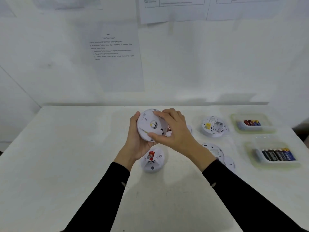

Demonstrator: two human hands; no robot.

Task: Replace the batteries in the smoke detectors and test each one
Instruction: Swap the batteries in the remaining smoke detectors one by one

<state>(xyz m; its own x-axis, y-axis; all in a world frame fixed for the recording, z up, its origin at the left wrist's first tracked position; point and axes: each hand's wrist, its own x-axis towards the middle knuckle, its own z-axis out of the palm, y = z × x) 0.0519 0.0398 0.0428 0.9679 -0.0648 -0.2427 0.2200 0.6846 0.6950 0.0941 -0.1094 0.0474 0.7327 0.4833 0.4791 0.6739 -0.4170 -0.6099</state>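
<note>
A person stands at a white worktop (pixel 66 148) and holds a smoke detector (pixel 148 124) in both hands, lifted above the middle of the worktop, its flat back turned toward the camera.

The left hand (pixel 135 144) cups the disc from the left and below, its grip curled round the rim. The right hand (pixel 175 131) reaches over from the right, its grip pinching the back plate, fingers at the far edge and thumb at the near edge.

The step looks like twisting the back plate to reach or close the battery bay; which of the two cannot be told. The next move probably calls for the left hand to brace the body while the right turns the plate evenly.

The held detector is a round, shallow white disc with a small dark and yellow opening at the centre of its back.

A second detector (pixel 152 160) with a red label lies just below the hands. To the right, an opened detector (pixel 213 126) lies back up, and two trays hold batteries: a far tray (pixel 234 118) and a near tray (pixel 249 148).
</note>
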